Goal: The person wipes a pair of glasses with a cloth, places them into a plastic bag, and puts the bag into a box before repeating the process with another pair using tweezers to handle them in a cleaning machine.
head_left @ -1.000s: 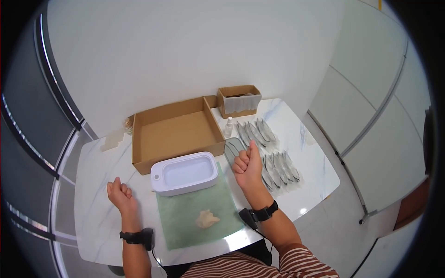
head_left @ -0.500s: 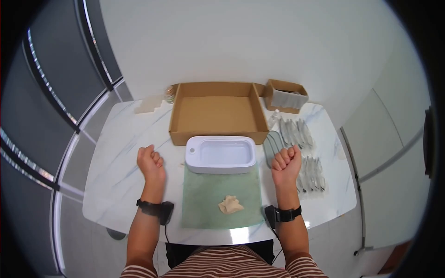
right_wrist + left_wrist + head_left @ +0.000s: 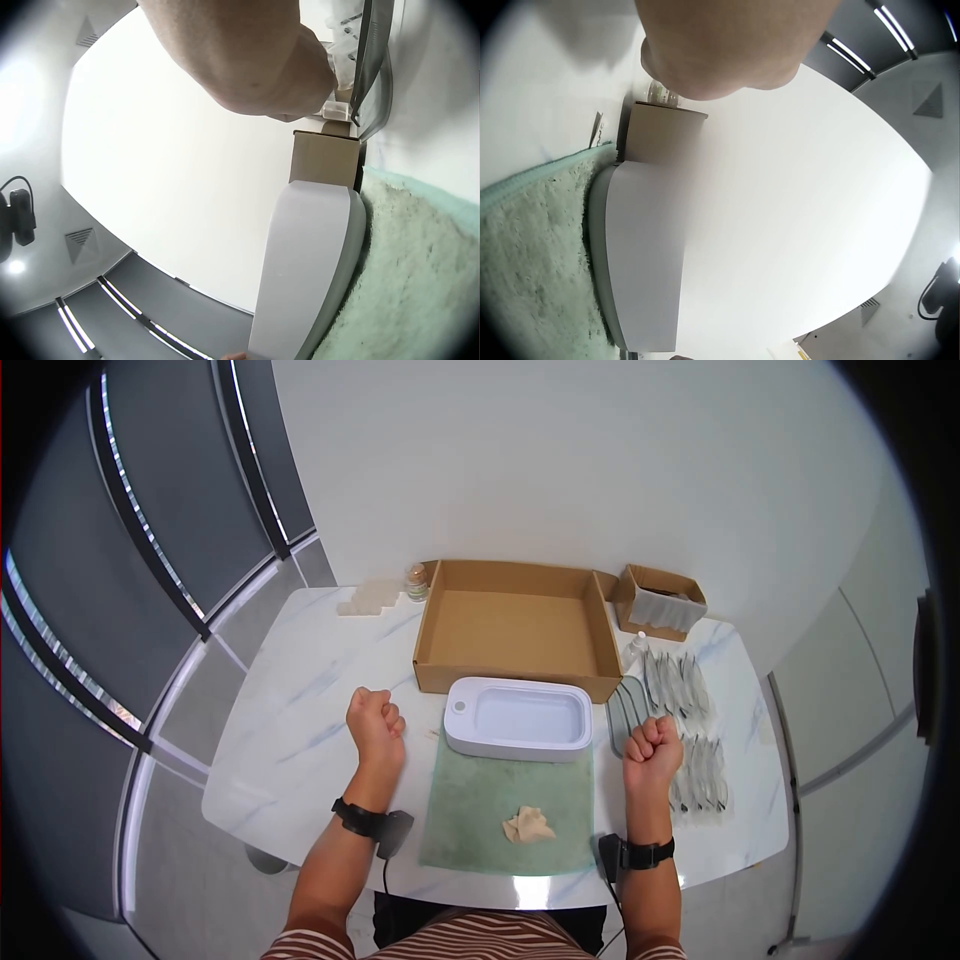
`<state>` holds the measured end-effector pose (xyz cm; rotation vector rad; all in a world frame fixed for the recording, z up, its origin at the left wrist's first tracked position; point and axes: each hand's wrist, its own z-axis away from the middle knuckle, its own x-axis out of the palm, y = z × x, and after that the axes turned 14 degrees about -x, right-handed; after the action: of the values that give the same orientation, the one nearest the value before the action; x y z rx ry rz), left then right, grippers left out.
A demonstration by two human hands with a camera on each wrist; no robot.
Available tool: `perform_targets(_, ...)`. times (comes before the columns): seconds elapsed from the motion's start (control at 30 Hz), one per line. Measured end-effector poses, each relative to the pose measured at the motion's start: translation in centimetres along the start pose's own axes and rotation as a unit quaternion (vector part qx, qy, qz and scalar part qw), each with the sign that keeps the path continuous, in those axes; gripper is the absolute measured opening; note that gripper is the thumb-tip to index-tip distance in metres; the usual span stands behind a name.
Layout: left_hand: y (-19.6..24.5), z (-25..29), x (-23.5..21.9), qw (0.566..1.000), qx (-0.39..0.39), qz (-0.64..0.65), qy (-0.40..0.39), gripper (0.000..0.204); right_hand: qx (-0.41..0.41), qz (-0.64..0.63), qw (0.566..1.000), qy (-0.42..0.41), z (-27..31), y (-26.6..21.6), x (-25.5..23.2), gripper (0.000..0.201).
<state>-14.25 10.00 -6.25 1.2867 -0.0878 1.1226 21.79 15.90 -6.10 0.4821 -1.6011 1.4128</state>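
Observation:
My left hand (image 3: 376, 727), curled into a fist with nothing visible in it, is held up left of the white basin unit (image 3: 520, 751). The right hand (image 3: 653, 752) is likewise a fist; in the head view it overlaps the near end of a grey-green tray (image 3: 620, 712) and the edge of some clear packets (image 3: 703, 778). The basin unit is oblong, with a round button at its left end, and stands on the back of a green cloth (image 3: 475, 810). On that cloth lies a crumpled beige cloth (image 3: 528, 825). Both wrist views show the unit's side.
Behind the unit is a shallow open cardboard box (image 3: 515, 625). A small cardboard box (image 3: 640, 610) and a spray bottle (image 3: 634, 648) stand at the back right, near more clear packets (image 3: 678, 682) with dark curved pieces inside. A lidded jar (image 3: 416, 584) stands at the back left.
The head view has swung left and levelled, so the table sits further right in it. My left fist has come closer to the basin unit; the right has drawn back slightly. Both stay curled.

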Motion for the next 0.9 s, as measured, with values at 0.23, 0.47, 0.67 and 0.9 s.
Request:
perform_targets(0.23,-0.1,0.2,0.2,1.0,0.011,-0.006,-0.008,0.038,-0.017,-0.001,0.998,-0.055,0.4,0.0,-0.3,0.021)
perform_targets(0.47,0.1,0.4,0.3,1.0,0.018,-0.019,-0.017,0.039,-0.023,0.021,0.998,-0.052,0.2,0.2,-0.5,0.022)
perform_targets(0.67,0.1,1.0,0.6,0.999,0.028,-0.014,-0.025,0.04,-0.023,0.023,0.998,-0.055,0.2,0.3,-0.5,0.022)
perform_targets(0.9,0.1,1.1,0.7,0.998,0.043,-0.022,-0.032,0.045,-0.015,0.009,0.999,-0.047,0.4,0.2,-0.3,0.018)
